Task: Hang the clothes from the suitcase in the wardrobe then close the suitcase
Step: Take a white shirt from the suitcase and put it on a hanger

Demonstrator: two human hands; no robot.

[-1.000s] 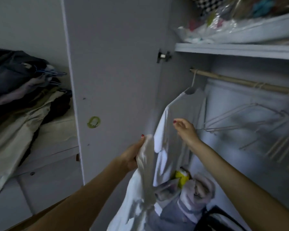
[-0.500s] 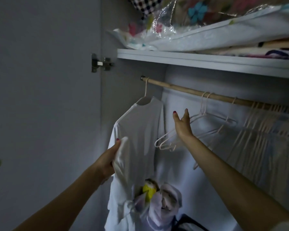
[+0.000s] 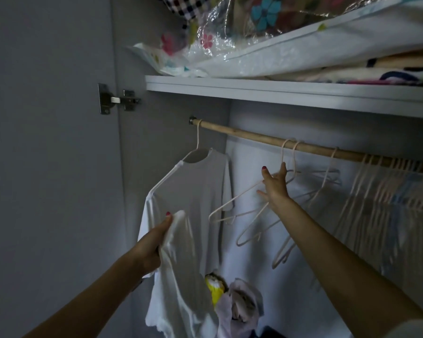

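A soft, limp white garment (image 3: 181, 259) was gripped in the left hand (image 3: 154, 242), the thumb pressed over a bunched fold at its top edge and the cloth hanging down in loose creases. The right hand (image 3: 274, 185) was raised with fingers spread and straight, held against the thin, pale pink wire hangers (image 3: 232, 211) that were swung out at a tilt; whether any finger was hooked round a wire could not be told. These empty hangers were hooked on a round, light wooden rail (image 3: 254, 136), fixed across the inside of the grey wardrobe (image 3: 171, 132). At the rail's left end a smooth white short-sleeved T-shirt (image 3: 200, 186) was hung on a similar hanger, just behind the held garment. Further right along the rail a dense row of the same slim hangers (image 3: 386, 191) was seen, blurred. A flat grey shelf (image 3: 291, 93) lay above the rail and was loaded with crinkled clear plastic bags of flowered bedding (image 3: 266, 28). A metal hinge (image 3: 117, 100) was fixed to the open door at the left. Crumpled pale and yellow cloth (image 3: 230, 298) was piled low in the wardrobe.
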